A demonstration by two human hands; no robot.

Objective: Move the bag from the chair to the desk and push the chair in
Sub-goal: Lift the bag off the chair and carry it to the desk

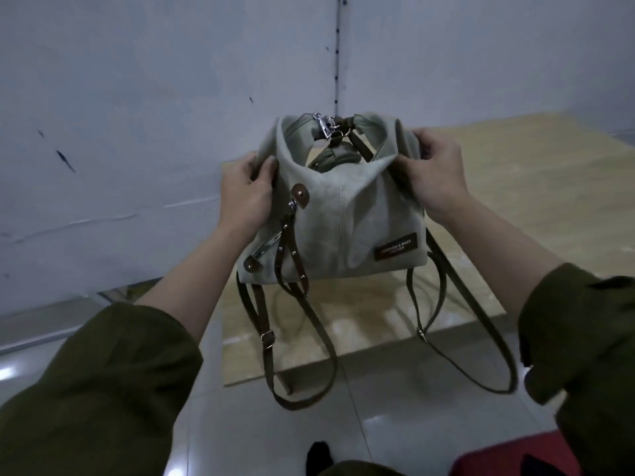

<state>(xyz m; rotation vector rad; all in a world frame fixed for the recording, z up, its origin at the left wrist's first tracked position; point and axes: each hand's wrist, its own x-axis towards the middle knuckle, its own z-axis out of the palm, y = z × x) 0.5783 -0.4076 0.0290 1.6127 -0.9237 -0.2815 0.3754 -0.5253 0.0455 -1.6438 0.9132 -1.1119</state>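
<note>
Wood surface (536, 187) sits in the wall corner. Your pale green bag (338, 214) is held upright above its near left end (can't tell if the base touches). Left hand (245, 194) is closed on the bag's left top edge, right hand (434, 173) on the right. Brown straps (302, 338) dangle toward the tiled floor (378, 424).

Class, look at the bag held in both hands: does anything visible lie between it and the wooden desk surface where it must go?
Nothing visible does. Both hands, left and right, grip the bag above the desk, whose visible top is bare; only the bag's own straps dangle below.
</note>
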